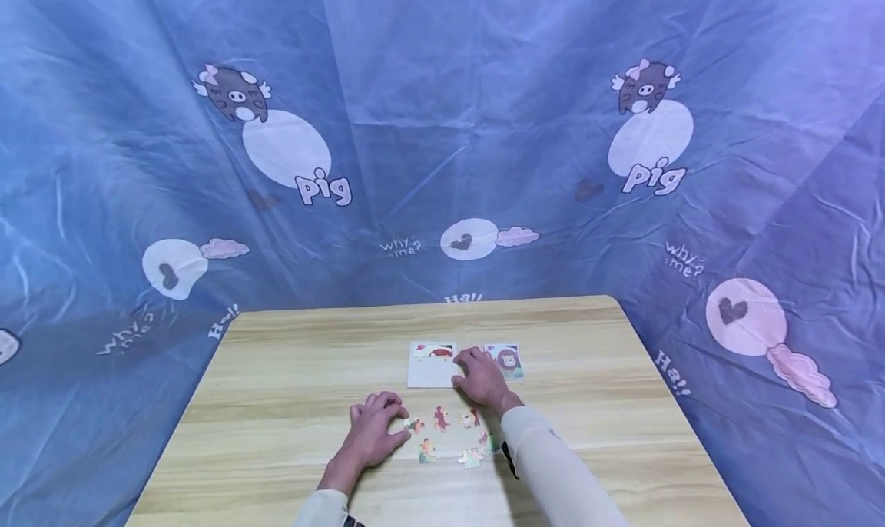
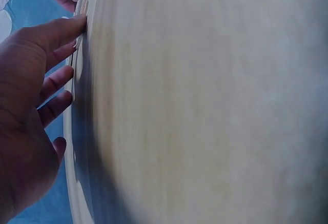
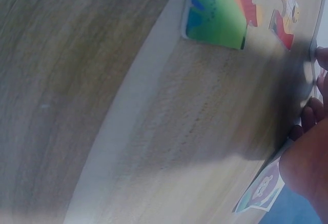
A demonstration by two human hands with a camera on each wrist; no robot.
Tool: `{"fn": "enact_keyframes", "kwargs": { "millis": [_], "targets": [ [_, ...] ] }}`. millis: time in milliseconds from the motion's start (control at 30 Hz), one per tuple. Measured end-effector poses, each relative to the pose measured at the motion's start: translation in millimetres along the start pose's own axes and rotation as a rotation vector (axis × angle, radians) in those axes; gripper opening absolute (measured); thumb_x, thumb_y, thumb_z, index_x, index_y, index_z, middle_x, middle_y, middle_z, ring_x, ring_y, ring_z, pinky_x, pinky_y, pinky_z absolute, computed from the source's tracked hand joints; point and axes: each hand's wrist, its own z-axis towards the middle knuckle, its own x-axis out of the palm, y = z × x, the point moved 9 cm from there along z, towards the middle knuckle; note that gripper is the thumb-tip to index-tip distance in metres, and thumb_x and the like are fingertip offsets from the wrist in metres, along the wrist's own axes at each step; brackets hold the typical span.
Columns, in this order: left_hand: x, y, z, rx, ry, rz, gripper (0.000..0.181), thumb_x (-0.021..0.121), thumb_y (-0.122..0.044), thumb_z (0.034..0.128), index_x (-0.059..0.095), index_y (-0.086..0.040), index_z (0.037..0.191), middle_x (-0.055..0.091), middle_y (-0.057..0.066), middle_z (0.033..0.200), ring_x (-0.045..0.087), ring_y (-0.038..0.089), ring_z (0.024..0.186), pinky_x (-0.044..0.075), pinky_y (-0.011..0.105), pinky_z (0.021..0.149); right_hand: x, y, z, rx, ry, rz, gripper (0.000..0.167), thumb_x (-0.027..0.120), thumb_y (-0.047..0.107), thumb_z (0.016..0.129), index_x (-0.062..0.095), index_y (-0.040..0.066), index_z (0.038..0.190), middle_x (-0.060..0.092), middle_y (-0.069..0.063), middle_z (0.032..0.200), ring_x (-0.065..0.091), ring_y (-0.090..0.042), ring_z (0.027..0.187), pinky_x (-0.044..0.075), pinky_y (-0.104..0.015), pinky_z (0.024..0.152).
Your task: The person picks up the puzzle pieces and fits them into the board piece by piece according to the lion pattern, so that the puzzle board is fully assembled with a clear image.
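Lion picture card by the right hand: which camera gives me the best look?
The head view: there the lion picture card shows the lion's face plainly, though the right hand hides part of its left side. The right wrist view shows it slanted, partly behind that hand; the left wrist view doesn't show it.

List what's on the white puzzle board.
On the white puzzle board: printed puzzle sections along its far side, bare white on the near side. The right grip covers part of its right side; anything beneath can't be seen.
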Motion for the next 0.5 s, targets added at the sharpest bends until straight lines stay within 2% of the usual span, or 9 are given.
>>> {"fn": "enact_keyframes", "kwargs": {
  "millis": [133, 333, 500],
  "targets": [
    [0.3, 1.8, 0.2, -0.014, 0.001, -0.033, 0.026, 0.077, -0.038, 0.0741, 0.068, -0.027, 0.096, 0.056, -0.007, 0.117, 0.046, 0.014, 0.107, 0.027, 0.040, 0.082, 0.5, 0.4, 0.5, 0.017, 0.008, -0.004, 0.043, 0.067, 0.034, 0.084, 0.060, 0.019, 0.123, 0.054, -0.005, 0.130, 0.052, -0.028, 0.118, 0.040, -0.047, 0.103],
    [0.2, 4.6, -0.4, -0.046, 0.039, -0.069, 0.027, 0.077, -0.036, 0.0757, 0.065, -0.029, 0.099, 0.059, -0.011, 0.110, 0.048, 0.011, 0.102, 0.027, 0.038, 0.083, -0.4, 3.8, 1.2, 0.015, 0.011, -0.021, 0.043, 0.068, 0.035, 0.083, 0.061, 0.019, 0.123, 0.054, -0.005, 0.130, 0.052, -0.029, 0.117, 0.041, -0.047, 0.101],
    [-2.8, 6.3, 1.5, -0.039, 0.031, -0.092, 0.026, 0.076, -0.032, 0.0761, 0.063, -0.030, 0.099, 0.060, -0.018, 0.094, 0.049, 0.006, 0.092, 0.026, 0.036, 0.081, -2.1, 5.2, 3.0, 0.009, -0.003, -0.019, 0.042, 0.067, 0.034, 0.083, 0.061, 0.018, 0.121, 0.055, -0.006, 0.129, 0.053, -0.029, 0.117, 0.041, -0.047, 0.101]
  ]
}}
